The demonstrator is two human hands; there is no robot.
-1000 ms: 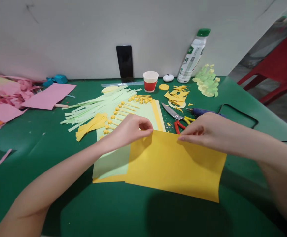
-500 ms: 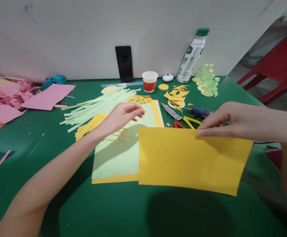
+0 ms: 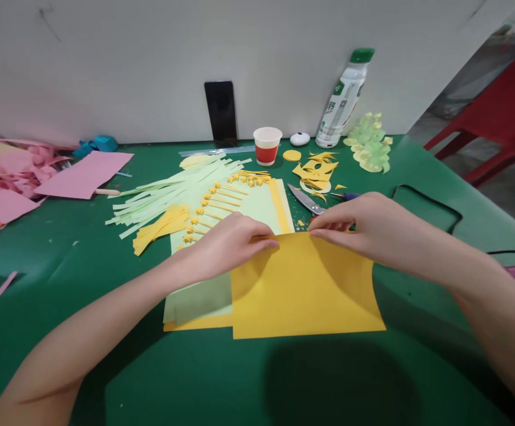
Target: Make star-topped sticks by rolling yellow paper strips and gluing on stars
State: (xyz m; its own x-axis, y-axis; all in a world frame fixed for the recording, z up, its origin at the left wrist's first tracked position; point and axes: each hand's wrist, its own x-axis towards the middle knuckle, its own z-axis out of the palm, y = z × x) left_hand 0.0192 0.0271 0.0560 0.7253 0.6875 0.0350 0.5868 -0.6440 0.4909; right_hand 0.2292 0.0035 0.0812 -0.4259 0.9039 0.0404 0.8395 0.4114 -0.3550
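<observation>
A plain yellow sheet of paper [image 3: 304, 290] hangs by its top edge between my two hands, above the near part of the table. My left hand [image 3: 242, 242] pinches that edge near its left end. Farther right along the same edge, my right hand [image 3: 350, 222] grips it between thumb and fingers. Behind and to the left lies a pale green sheet [image 3: 199, 302] on top of yellow paper, partly covered by the held sheet. Several thin yellow paper stems with small flower-like tips [image 3: 210, 201] rest on it, some hidden by my left hand.
Scissors [image 3: 305, 200] lie just beyond my right hand, by yellow scraps [image 3: 314, 171]. Fringed green strips [image 3: 151, 204] and pink papers [image 3: 88, 174] spread leftward. Against the wall stand a phone [image 3: 222, 112], a paper cup [image 3: 266, 145] and a leaning bottle [image 3: 343, 106].
My left hand, empty before, has come to the yellow sheet's top edge and closed on it. My right hand and the sheet have shifted left, showing a black cable behind.
</observation>
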